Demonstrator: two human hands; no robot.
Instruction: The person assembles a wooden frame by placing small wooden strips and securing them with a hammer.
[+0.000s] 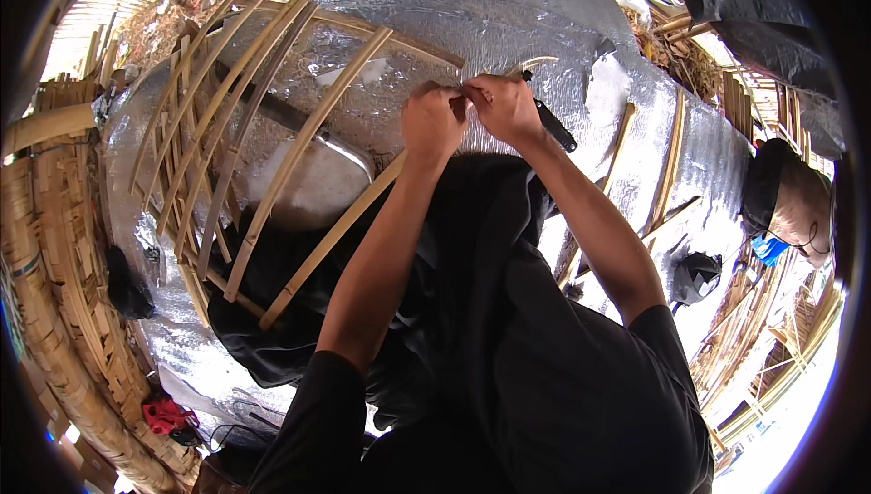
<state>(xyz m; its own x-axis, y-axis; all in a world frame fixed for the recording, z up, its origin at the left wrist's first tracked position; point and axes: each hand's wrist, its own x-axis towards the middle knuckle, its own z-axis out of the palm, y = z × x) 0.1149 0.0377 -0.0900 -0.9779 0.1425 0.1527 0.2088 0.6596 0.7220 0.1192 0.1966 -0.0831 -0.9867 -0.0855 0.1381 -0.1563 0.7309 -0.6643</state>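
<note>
Bamboo lattice (289, 166) beside and over the lap, both hands pinched together near its far end

In the head view, the strips cross loosely, lying over a silver foil mat (535, 22) and the dark trousers (472, 249) on the person's left; some lower ends are lost against the black cloth. The left hand (434, 122) and right hand (504, 106) have their fingers closed, fingertips meeting; what lies between them is too small to tell. The left hand covers the top of one strip's line. A pale rounded patch (313, 176) under the strips is hard to make out.

The mat is wrinkled and glares white toward the lower right. A black tool (555, 125) lies just beyond the right wrist. Stacked bamboo (77, 303) runs along the left, cut off by the fisheye rim; dark sheeting (758, 49) hangs upper right. Near the right rim sits a black and pale bundle (771, 185), perhaps a bag, its contents hidden, with something blue (769, 249) just below.
</note>
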